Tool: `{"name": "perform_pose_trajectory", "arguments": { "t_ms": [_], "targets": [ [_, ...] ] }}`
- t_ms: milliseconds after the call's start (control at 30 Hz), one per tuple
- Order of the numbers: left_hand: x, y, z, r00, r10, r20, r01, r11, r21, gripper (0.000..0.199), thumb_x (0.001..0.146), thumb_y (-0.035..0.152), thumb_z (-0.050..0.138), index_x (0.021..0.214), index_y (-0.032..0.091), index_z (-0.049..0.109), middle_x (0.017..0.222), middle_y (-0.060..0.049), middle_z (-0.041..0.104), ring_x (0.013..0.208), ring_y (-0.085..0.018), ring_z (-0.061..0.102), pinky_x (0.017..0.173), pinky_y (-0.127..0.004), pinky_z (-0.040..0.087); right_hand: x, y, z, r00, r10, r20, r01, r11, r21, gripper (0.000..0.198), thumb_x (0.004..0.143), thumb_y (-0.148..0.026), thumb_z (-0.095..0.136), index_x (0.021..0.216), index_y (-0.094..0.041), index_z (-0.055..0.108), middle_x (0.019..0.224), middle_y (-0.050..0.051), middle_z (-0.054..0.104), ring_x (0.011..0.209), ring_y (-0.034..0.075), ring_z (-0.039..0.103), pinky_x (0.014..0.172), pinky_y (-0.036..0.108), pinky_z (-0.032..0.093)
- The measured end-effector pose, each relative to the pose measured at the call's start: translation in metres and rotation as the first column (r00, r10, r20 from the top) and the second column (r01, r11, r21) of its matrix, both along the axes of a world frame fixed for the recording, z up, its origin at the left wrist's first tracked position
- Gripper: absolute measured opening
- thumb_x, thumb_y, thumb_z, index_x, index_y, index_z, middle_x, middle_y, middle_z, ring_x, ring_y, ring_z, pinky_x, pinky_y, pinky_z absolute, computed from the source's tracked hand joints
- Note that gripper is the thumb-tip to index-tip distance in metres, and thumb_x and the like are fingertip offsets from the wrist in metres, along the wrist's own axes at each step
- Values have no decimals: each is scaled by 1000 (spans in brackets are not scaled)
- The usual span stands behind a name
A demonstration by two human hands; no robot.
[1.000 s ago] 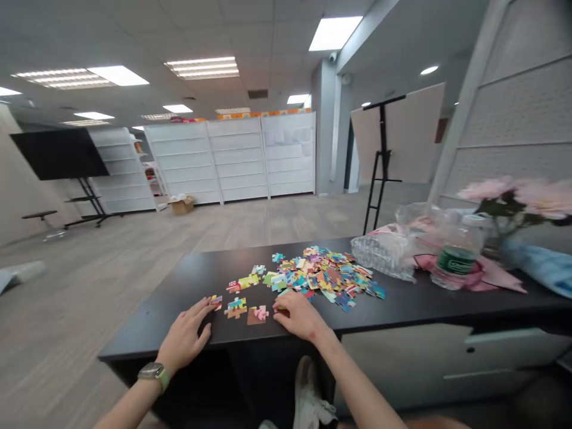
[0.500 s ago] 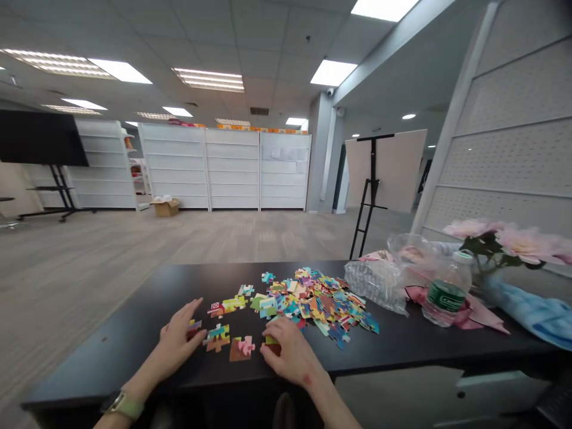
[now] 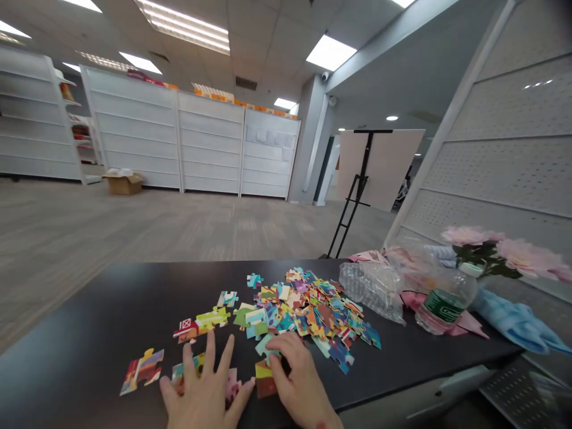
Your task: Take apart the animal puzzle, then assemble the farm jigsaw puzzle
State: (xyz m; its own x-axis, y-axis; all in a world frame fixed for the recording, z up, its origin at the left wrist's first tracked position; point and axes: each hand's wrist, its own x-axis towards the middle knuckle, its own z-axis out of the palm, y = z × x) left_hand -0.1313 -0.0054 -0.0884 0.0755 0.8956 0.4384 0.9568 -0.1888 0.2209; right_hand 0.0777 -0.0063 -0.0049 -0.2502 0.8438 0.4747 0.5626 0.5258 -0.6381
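Note:
My left hand point(image 3: 203, 390) lies flat with fingers spread over puzzle pieces near the table's front edge. A joined blue-and-brown piece point(image 3: 177, 375) and a pink piece point(image 3: 232, 384) show partly between and beside its fingers. My right hand point(image 3: 299, 375) is curled, thumb and forefinger closed at a teal puzzle piece point(image 3: 266, 345). A yellow-and-brown piece point(image 3: 265, 380) lies just under that thumb. Left of my left hand is a red-and-purple piece point(image 3: 143, 369). Beyond the fingers lies a joined red-and-yellow strip point(image 3: 201, 323).
A heap of loose puzzle pieces point(image 3: 313, 304) spreads over the black table point(image 3: 147, 292). To its right are clear plastic packaging point(image 3: 370, 286), a green-labelled bottle point(image 3: 444, 304), blue cloth point(image 3: 518, 322) and pink flowers point(image 3: 522, 247). An easel point(image 3: 357, 185) stands behind.
My left hand has moved right and spread over the middle pieces, uncovering the red-and-purple piece. My right fingers have shifted from the yellow-and-brown piece to the teal one. The view has turned and tilted.

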Motion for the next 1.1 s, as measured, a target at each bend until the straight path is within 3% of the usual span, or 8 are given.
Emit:
{"name": "perform_pose_trajectory", "arguments": {
  "t_ms": [100, 267, 367, 500, 767, 900, 1000, 1100],
  "targets": [
    [11, -2, -5, 999, -38, -13, 38, 999, 2, 73, 81, 62, 62, 149, 37, 47, 158, -18, 38, 142, -63, 18, 86, -94, 11, 17, 8, 6, 1000, -16, -7, 16, 1000, 8, 18, 94, -20, 51, 102, -24, 67, 105, 7, 71, 106, 23, 65, 95, 37, 52],
    [34, -5, 5, 998, -67, -20, 69, 995, 67, 69, 83, 46, 64, 149, 33, 47, 155, -21, 42, 138, -63, 28, 89, -93, 11, 96, 66, 29, 901, -379, 211, 380, 924, 41, 35, 96, -27, 42, 116, -21, 69, 120, 10, 71, 108, 23, 67, 93, 38, 53],
    [41, -2, 9, 997, -73, 30, 70, 994, 88, 67, 86, 43, 61, 150, 32, 44, 155, -21, 41, 141, -60, 27, 90, -92, 13, 132, 106, 36, 886, -306, 348, 318, 948, 25, 32, 89, -24, 47, 104, -20, 75, 106, 8, 76, 99, 23, 70, 92, 40, 52],
    [47, 6, 20, 975, -192, 112, 188, 981, 47, 71, 85, 36, 62, 152, 32, 39, 159, -19, 35, 143, -56, 27, 94, -89, 20, 143, 134, 33, 849, -168, 501, 194, 981, 0, 23, 78, -24, 62, 95, -23, 78, 107, 7, 77, 103, 25, 68, 99, 42, 48],
    [41, -6, 83, 856, -308, 414, 374, 923, -87, 71, 78, 23, 68, 147, 28, 48, 154, -17, 42, 145, -48, 27, 111, -78, 17, 149, 143, 42, 807, -104, 581, 96, 994, 45, 35, 90, -34, 44, 93, -19, 75, 91, 15, 74, 87, 28, 66, 84, 44, 51],
    [18, -4, 107, 747, -271, 607, 354, 935, -18, 52, 79, 21, 66, 130, 27, 61, 140, -14, 56, 138, -39, 39, 112, -61, 33, 103, 134, 55, 876, -219, 430, 68, 938, 339, 31, 89, -40, 48, 94, -21, 72, 90, 13, 72, 92, 30, 65, 88, 45, 51],
    [-10, 3, 113, 539, -177, 824, 296, 955, 11, 37, 88, 23, 58, 125, 23, 62, 127, -12, 63, 114, -27, 59, 98, -44, 50, 22, 108, 62, 929, 73, 362, -177, 949, 262, 22, 92, -31, 49, 92, -24, 70, 94, 8, 71, 96, 26, 66, 87, 41, 54],
    [-43, 9, 109, 247, -41, 968, 320, 946, -42, 37, 95, 35, 54, 129, 21, 57, 131, -13, 60, 98, -20, 66, 78, -32, 56, -64, 86, 60, 872, 386, 302, -459, 859, 227, 25, 94, -18, 45, 94, -25, 69, 97, 5, 72, 103, 22, 64, 94, 41, 53]
  ]
}}
